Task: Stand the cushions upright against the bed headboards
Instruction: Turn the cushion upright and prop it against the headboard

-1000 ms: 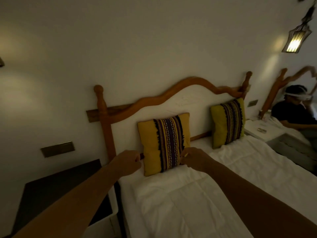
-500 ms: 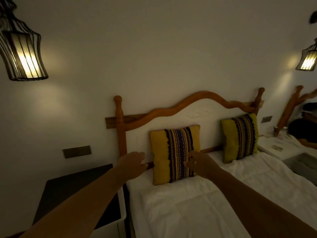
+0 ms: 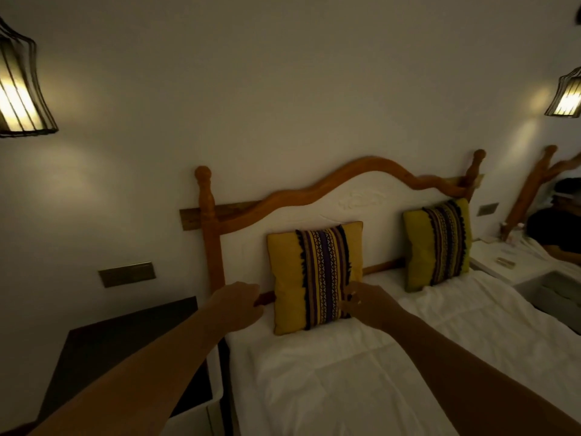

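Your left hand [image 3: 239, 305] hangs just left of the near cushion [image 3: 316, 276], apart from it, fingers curled loosely with nothing in its grip. Your right hand [image 3: 366, 302] sits at the cushion's lower right edge; whether its fingers touch or pinch the fabric you cannot tell in this dim light. The cushion stands upright on the bed [image 3: 345, 379], its back against the headboard [image 3: 314, 190]. A second cushion [image 3: 438, 243] stands farther right, also leaning on the headboard. A lamp [image 3: 19, 89] glows on the wall at left.
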A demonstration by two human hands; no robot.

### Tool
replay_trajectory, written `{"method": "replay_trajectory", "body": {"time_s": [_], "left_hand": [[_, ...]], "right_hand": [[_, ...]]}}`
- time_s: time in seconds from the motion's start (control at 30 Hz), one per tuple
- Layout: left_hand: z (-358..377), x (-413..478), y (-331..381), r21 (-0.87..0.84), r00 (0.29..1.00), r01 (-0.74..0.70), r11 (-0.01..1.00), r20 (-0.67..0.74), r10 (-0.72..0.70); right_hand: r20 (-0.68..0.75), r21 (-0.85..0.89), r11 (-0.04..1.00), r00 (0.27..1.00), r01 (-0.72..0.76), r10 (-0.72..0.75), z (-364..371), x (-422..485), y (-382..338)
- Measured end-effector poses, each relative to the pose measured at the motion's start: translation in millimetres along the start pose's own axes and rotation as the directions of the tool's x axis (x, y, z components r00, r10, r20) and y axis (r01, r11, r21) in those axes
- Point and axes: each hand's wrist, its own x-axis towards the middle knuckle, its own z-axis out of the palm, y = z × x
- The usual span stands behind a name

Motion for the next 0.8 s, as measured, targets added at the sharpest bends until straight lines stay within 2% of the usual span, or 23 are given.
{"method": "replay_trajectory", "body": {"time_s": [0.2, 0.43, 0.67, 0.8], "left_hand": [[30.7, 89.7, -21.5, -0.082, 0.998, 0.025, 0.996, 0.068, -0.02], [106.0, 221.6, -54.5, -0.275, 0.987, 0.086, 0.958, 0.151, -0.045], [203.0, 327.2, -86.4, -0.355, 0.923, 0.265, 0.896, 0.362, -0.129], [246.4, 366.8, -97.0, -0.489, 0.912, 0.352, 0.798, 0.373, -0.173]], "right_hand": [[0.048, 0.004, 0.996, 0.995, -0.086, 0.085, 16.7, 81.2, 32.5], [0.133, 0.072, 0.95, 0.947, -0.303, 0.292, 46.2, 207.1, 97.7], [0.223, 0.083, 0.887, 0.876, -0.455, 0.428, 85.6, 318.3, 183.1], [0.199, 0.119, 0.842, 0.843, -0.526, 0.499, 107.6, 368.1, 231.0]]}}
